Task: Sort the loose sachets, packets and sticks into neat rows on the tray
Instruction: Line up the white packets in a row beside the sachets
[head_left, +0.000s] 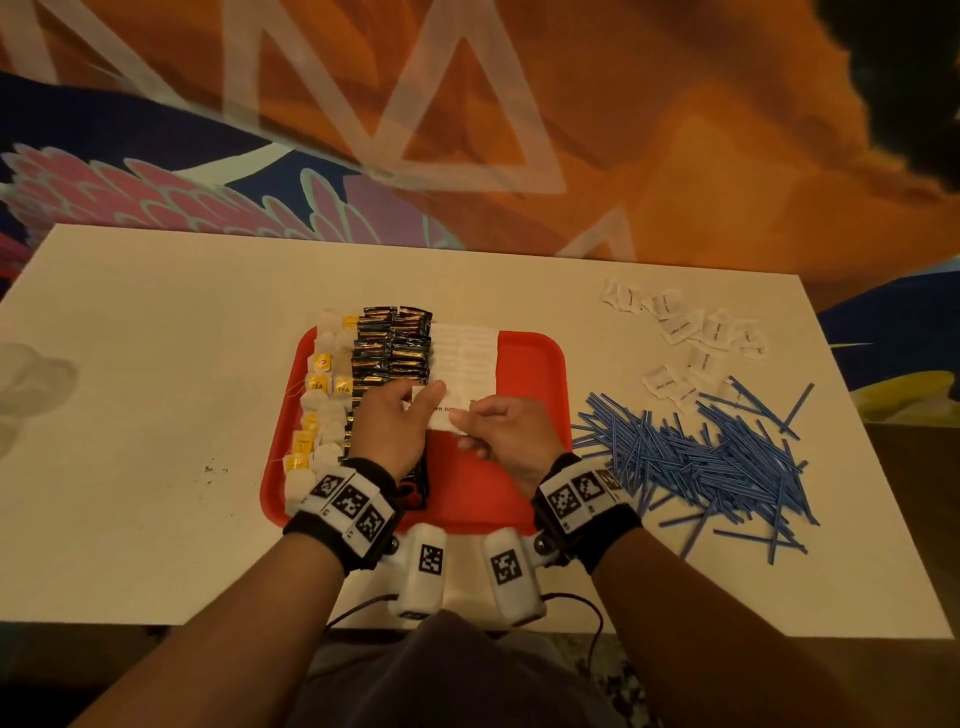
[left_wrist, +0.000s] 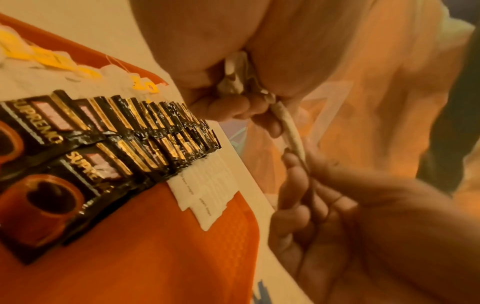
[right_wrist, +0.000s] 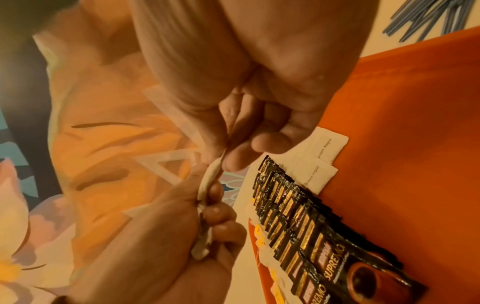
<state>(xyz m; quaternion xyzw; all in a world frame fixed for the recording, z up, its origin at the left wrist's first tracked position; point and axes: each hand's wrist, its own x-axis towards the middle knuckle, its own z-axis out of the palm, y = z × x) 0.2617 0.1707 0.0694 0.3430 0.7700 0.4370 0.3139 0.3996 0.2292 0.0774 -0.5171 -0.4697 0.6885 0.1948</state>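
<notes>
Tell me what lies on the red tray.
On the tray: tea bags at left, then black coffee packets, then white sugar sachets. Both hands hold more sachets above it, hiding the rows' near ends.

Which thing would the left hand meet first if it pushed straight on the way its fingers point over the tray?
Probably the row of white brown sugar sachets laid on the red tray; the left hand points that way, holding a sachet stack. Depth is unclear.
</notes>
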